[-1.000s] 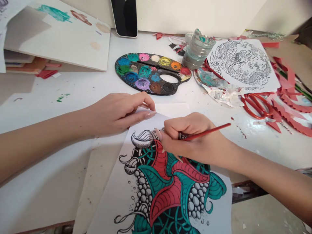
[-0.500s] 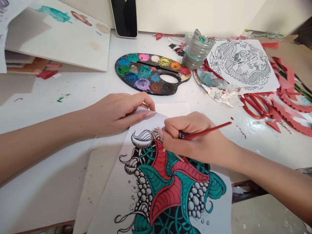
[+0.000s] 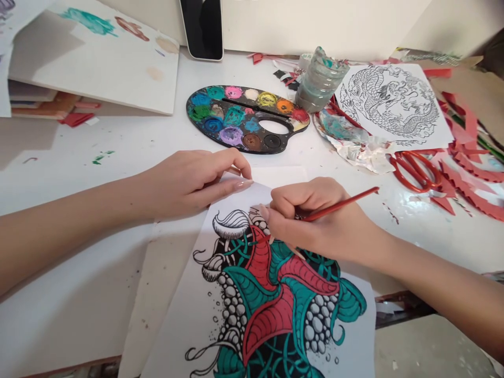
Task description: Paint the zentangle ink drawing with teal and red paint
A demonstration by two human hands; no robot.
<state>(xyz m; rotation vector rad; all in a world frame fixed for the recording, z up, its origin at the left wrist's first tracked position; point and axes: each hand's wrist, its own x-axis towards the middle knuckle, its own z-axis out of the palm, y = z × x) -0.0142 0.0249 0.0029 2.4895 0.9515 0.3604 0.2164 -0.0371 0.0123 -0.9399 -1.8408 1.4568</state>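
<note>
A sheet of paper with a printed patterned drawing [image 3: 271, 320] lies in front of me, its petals painted red and teal and several shapes still white. My left hand [image 3: 208, 178] rests across the paper's top edge, thumb stretched out and fingers loosely bent. In my right hand [image 3: 311, 215] is a thin red paintbrush [image 3: 346, 202], pinched between thumb and fingers. Its handle slants up to the right; its tip end is low over the upper red petal, partly hidden by the fingers. Whether the bristles touch the paper I cannot tell.
Beyond my hands lies a black oval paint palette [image 3: 244, 118] with many colours. Right of it stand a plastic cup of cloudy water [image 3: 321, 84], a paint-stained tissue [image 3: 362, 149], a dragon line drawing [image 3: 394, 105], red-handled scissors [image 3: 417, 173] and red paper scraps [image 3: 468, 186]. A phone [image 3: 202, 29] leans behind.
My right hand and the paintbrush have shifted slightly to the right and up, uncovering more of the upper red petal. My left hand and the paper stay in place.
</note>
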